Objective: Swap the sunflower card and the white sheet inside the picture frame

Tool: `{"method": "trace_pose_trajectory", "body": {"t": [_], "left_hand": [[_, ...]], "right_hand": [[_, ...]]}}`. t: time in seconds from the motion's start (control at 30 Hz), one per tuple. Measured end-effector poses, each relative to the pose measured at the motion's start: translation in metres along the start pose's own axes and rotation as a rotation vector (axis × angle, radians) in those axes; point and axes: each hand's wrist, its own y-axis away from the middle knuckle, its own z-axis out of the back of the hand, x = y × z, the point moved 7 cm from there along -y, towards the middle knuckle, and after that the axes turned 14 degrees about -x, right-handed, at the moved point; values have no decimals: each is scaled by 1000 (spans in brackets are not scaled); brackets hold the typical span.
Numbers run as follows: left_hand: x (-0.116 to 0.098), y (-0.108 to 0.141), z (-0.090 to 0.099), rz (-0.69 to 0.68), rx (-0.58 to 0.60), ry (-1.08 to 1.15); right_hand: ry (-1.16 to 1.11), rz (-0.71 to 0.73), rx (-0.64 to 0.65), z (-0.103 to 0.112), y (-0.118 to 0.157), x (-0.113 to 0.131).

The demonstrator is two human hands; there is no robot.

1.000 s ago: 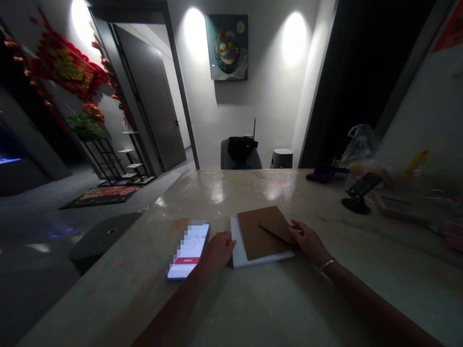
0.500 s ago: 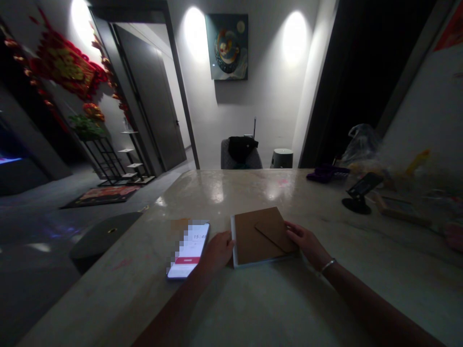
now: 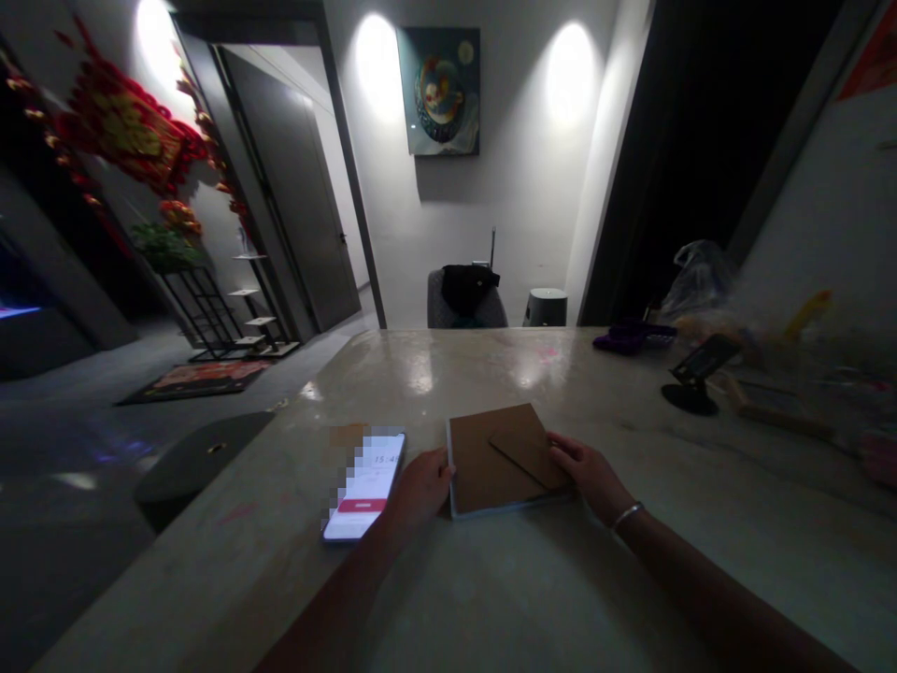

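A flat pad with a brown card cover (image 3: 480, 467) lies on the pale stone tabletop (image 3: 420, 374), its white edge showing along the left and front. A smaller brown card piece (image 3: 529, 451) lies over its right part. My right hand (image 3: 585, 475) has its fingers on that piece, while my left hand (image 3: 420, 488) grips the pad's left edge. Just left of that hand, a smartphone (image 3: 364, 486) lies face up with its screen lit, partly pixelated. My left wrist hides none of it.
At the table's far right stand a phone on a black stand (image 3: 693, 379), a purple object (image 3: 627, 338), a plastic bag (image 3: 697, 280) and a wooden frame (image 3: 771, 407). A dark stool top (image 3: 200, 463) sits beyond the left edge. A chair with a black bag (image 3: 466, 299) stands beyond the far edge.
The brown cover has shifted to sit squarer on the white pad, hiding more of its white face. The smaller piece now lies flatter, and my right hand has moved slightly left.
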Motion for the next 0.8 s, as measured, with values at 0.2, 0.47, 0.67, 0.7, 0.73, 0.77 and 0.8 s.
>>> {"method": "trace_pose_trajectory", "body": {"t": [0.2,0.47,0.67,0.7,0.73,0.77,0.8], "left_hand": [[2,-1,0,51,-18,11],[-1,2,0,38,42,5],[-1,5,-2,46,116,14],[-1,5,-1,41,105,17],[-1,5,-1,38,91,19],[0,4,-1,35,82,21],[0,4,-1,35,75,22]], "right_hand": [[76,97,39,-5,1,5],[191,257,118,-7,5,9],[240,295,244,-8,13,12],[251,311,258,-9,14,12],[259,323,269,-9,14,12],[265,330,275,-9,15,12],[268,334,278,-9,15,11]]}}
